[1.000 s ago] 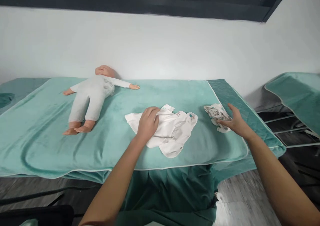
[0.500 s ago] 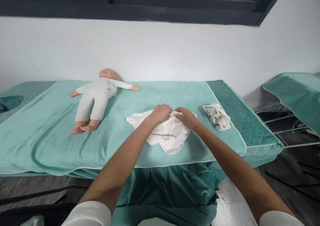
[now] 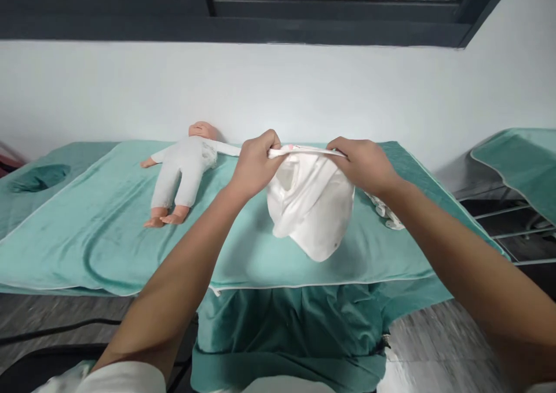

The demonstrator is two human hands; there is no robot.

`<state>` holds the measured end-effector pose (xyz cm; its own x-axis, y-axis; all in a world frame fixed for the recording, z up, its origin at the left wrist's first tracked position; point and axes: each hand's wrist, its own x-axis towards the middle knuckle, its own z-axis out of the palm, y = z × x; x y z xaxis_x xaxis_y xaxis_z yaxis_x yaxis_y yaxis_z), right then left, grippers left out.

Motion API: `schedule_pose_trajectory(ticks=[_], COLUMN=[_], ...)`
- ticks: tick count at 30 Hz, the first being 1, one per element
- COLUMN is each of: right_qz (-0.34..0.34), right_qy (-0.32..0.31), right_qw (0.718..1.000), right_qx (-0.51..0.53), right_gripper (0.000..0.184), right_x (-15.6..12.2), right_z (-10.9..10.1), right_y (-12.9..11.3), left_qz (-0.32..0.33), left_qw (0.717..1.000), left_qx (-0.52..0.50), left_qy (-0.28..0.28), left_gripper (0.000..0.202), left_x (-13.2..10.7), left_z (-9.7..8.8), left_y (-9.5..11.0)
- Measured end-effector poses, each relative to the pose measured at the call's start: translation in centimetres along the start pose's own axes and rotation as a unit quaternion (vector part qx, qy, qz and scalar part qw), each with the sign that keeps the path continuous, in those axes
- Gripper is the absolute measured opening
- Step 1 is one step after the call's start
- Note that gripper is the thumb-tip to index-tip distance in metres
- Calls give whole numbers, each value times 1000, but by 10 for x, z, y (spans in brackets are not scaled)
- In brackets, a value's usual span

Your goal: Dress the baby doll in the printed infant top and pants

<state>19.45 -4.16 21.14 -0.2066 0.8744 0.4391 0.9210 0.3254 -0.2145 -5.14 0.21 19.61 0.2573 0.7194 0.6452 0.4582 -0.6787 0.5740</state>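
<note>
A white baby garment [image 3: 313,204] hangs in the air above the teal towel [image 3: 108,236]. My left hand [image 3: 255,164] pinches its top edge on the left and my right hand [image 3: 365,164] pinches the same edge on the right, stretching it between them. The rest of the garment droops below my hands. A baby doll [image 3: 185,170] in a pale grey suit lies on its back at the far left of the towel, head toward the wall.
A small crumpled patterned cloth [image 3: 386,213] lies on the towel behind my right forearm. The padded table [image 3: 286,329] stands against a white wall under a dark window frame. Another teal-covered surface [image 3: 521,167] is at the right.
My right hand left the patterned cloth and joined my left hand on the white garment. Both hands then lifted the garment off the towel and now hold it up by its top edge.
</note>
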Motion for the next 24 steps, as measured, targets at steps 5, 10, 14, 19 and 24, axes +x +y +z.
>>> schedule_pose_trajectory(ticks=[5,10,14,19,24], right_qz=[49,60,76,98,57], right_qy=[31,48,38,62,94], right_qw=[998,997,996,991,993], right_qx=[-27,15,26,69,35], right_gripper=[32,29,24,22,32], right_x=[-15,-35,-44,-48,-37], right_z=[-4,6,3,-2,20], right_y=[28,48,54,45,8], left_qz=[0,-95,-128,-148,-59], left_qw=[996,994,990,985,994], left_qx=[31,-2,48,75,14], left_qy=[84,45,15,39,90], left_gripper=[35,18,19,22,15], left_x=[-5,-19,-27,-29,-26], left_z=[-18,-30,-48,-67,-54], left_y=[-11,-36,-37,-24,2])
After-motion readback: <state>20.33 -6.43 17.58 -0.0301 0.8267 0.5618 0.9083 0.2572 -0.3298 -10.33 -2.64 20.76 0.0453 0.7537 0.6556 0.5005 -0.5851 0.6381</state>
